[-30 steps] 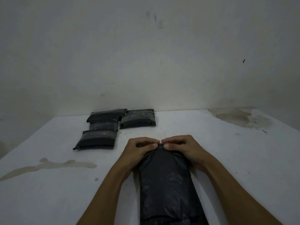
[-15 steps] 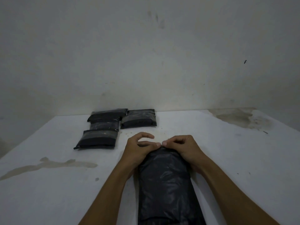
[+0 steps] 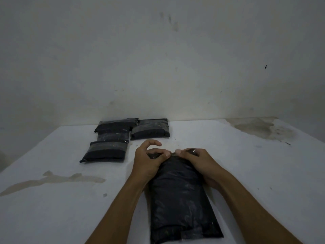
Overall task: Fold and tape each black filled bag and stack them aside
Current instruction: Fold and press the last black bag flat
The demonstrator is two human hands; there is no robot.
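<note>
Black filled bag (image 3: 181,196) lying lengthwise on the white table — far end pinched.

Glossy, wrinkled, plump; near end folded flat, far end bunched under the left hand (image 3: 147,162) and right hand (image 3: 198,161), thumbs nearly meeting. Further back on the left, four finished bags (image 3: 123,136) — folded, banded with tape, three touching in a row, one just beside them near the wall.

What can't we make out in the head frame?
- Far end of the black bag: covered by the left hand and right hand, so the state of the fold is unclear.
- Near end of the bag: cut off by the bottom edge.
- Taped bags at the back left: dim light, they overlap, exact count uncertain.
- Tape roll: none in view.
</note>
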